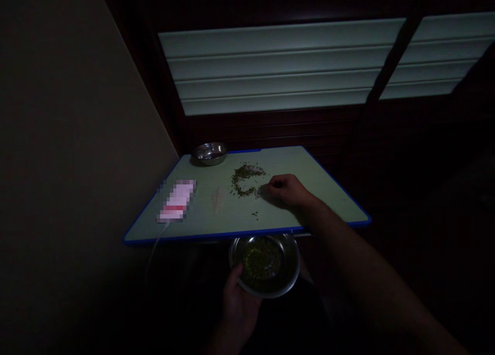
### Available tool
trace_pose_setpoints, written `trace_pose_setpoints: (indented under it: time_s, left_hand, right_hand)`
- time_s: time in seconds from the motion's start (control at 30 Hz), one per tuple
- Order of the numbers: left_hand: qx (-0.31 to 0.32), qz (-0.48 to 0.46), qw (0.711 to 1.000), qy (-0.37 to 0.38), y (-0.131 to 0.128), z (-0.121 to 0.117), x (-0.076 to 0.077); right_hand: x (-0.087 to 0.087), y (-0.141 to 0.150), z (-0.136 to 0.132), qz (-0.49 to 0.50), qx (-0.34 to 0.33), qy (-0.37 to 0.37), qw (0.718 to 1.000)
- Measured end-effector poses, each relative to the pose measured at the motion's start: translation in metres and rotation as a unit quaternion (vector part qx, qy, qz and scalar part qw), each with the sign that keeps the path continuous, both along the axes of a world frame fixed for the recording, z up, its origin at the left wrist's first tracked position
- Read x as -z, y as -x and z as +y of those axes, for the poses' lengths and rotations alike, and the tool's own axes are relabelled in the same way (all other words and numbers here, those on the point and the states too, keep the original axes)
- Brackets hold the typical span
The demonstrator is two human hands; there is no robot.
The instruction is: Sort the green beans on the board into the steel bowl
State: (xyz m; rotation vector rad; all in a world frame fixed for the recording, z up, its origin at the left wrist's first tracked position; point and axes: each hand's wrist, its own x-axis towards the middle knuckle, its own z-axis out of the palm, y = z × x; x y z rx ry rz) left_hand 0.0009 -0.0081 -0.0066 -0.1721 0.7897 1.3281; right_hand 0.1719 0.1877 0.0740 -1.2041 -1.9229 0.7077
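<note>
My left hand (pixel 242 303) grips the near left rim of a round metal bowl (pixel 293 265), thumb over the edge, just below the table's front edge. Small green grains that look like mung beans (pixel 263 258) lie in it. On the pale green tabletop (pixel 282 162), my right hand (pixel 286 189) rests with its fingers curled and pinched together. Whatever is between the fingertips is too small and dark to make out. Just left of them spreads a loose curved patch of green beans (pixel 243 180), with a few strays (pixel 254 215) nearer the front edge.
A second metal bowl (pixel 210 154) stands at the table's back left corner. A lit phone (pixel 178 200), blurred out, lies at the left with a white cable (pixel 154 249) hanging off the edge. Pale grains (pixel 218 199) form a small patch mid-table. Behind are dark-framed louvred panels (pixel 278 66).
</note>
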Motion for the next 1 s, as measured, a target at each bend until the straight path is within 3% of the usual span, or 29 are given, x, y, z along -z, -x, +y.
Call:
trace_pose_setpoints:
  time_s: [0.4, 1.0]
  left_hand:
    - [-0.003, 0.004, 1.000, 0.010, -0.0007, -0.0001, -0.0006]
    - [0.008, -0.005, 1.000, -0.013, 0.0001, -0.0008, 0.0037]
  right_hand:
    - [-0.0015, -0.0009, -0.0001, 0.012, 0.005, 0.031, 0.999]
    - [0.0004, 0.0004, 0.0009, 0.016, -0.006, 0.004, 1.000]
